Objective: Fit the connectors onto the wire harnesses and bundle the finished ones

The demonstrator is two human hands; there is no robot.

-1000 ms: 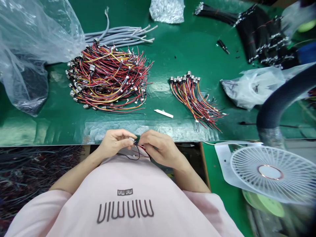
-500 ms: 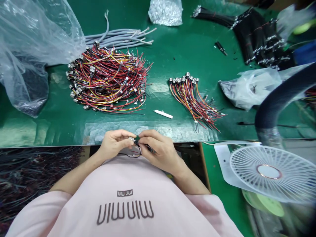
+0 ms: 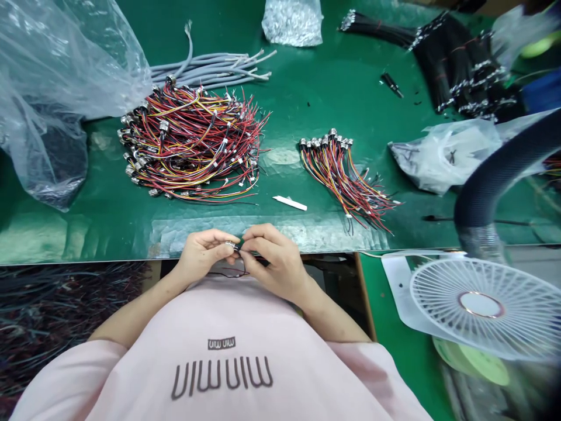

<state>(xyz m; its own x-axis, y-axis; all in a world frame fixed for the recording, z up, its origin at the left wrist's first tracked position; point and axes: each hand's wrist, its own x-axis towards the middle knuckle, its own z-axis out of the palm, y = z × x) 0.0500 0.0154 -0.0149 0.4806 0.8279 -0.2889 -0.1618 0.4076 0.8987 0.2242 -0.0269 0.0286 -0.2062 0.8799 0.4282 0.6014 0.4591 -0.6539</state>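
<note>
My left hand (image 3: 205, 251) pinches a metal-bodied cable connector (image 3: 230, 245) between thumb and fingers, just over the table's front edge. My right hand (image 3: 277, 256) is closed at the connector's black rear end, where the wires come out; its fingertips hide what exactly they grip. Thin dark and red wires (image 3: 234, 272) hang below the two hands. Beyond them lie a large heap of connectors with red, yellow, black and white wires (image 3: 197, 146), and a smaller bundle of the same kind (image 3: 344, 175). A white pen-like stick (image 3: 290, 203) rests between these piles.
Grey cables (image 3: 205, 69) lie behind the large heap, beside a clear plastic bag (image 3: 56, 64). Black wire bundles (image 3: 447, 58) are at the back right, with a white bag (image 3: 442, 152) nearer. A black flexible hose (image 3: 495, 169) and a white fan (image 3: 482, 307) stand at right.
The right fingers have shifted slightly and now meet closer to the connector's rear end. The dangling wire loop has dropped lower and shows less. The left hand keeps its hold.
</note>
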